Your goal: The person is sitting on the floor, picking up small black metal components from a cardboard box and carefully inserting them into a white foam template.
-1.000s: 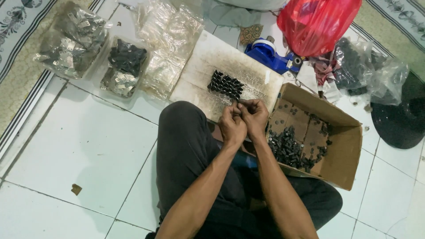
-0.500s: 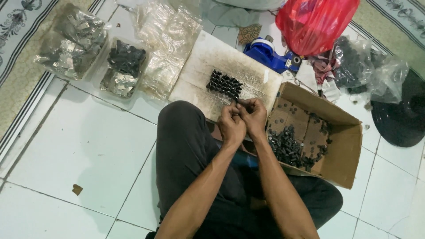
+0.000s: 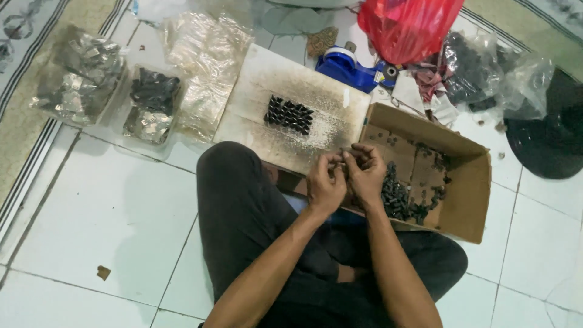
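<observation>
I hold my left hand [image 3: 325, 185] and right hand [image 3: 366, 176] pinched together on something too small to tell, the cardboard box [image 3: 467, 200] of dark parts [image 3: 398, 197] just right.

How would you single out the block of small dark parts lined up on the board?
Start at the pale, scuffed board lying on the white tiled floor ahead of the person's knee. Near its middle sits a tight block of small dark parts, set in neat rows. The similar dark pieces in the cardboard box to the right lie in a loose heap instead.
</observation>
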